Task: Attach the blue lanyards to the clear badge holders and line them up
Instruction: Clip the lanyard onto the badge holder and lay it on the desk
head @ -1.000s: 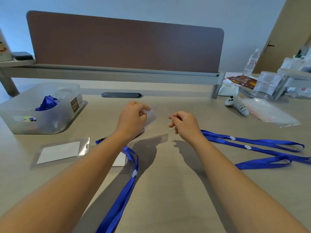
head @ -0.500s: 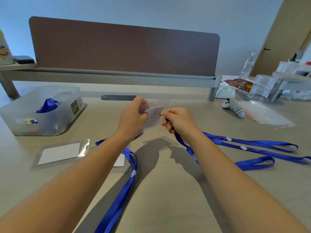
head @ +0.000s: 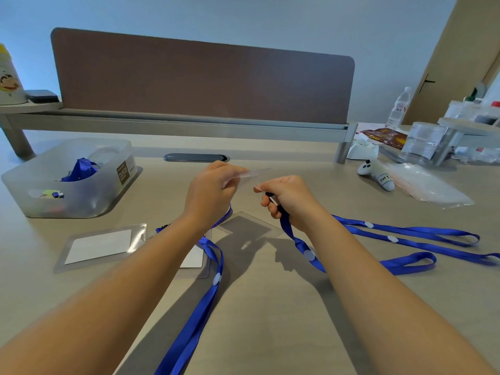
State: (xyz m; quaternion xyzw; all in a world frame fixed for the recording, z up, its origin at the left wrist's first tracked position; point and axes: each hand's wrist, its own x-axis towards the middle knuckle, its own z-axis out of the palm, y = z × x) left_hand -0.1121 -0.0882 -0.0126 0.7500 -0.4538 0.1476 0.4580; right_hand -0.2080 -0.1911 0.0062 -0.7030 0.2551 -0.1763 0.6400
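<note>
Nearest me, a glossy blue ribbon lanyard (head: 200, 315) runs up the matte beige desk (head: 270, 320) to a finished flat clear badge holder (head: 100, 246) with its white card. Now the step in hand, as I read it: joining the next pair. My right hand (head: 290, 201) pinches the dark clip end of a second blue lanyard (head: 400, 240), its loops trailing right across the desk. My left hand (head: 213, 196) pinches a thin, floppy clear badge holder (head: 250, 175) raised edge-on above the desk. Next I'd need to steer that clip into the holder's slot, which I can't make out here. Farther back sits a frosted plastic bin (head: 89, 196) holding spare blue ribbon.
</note>
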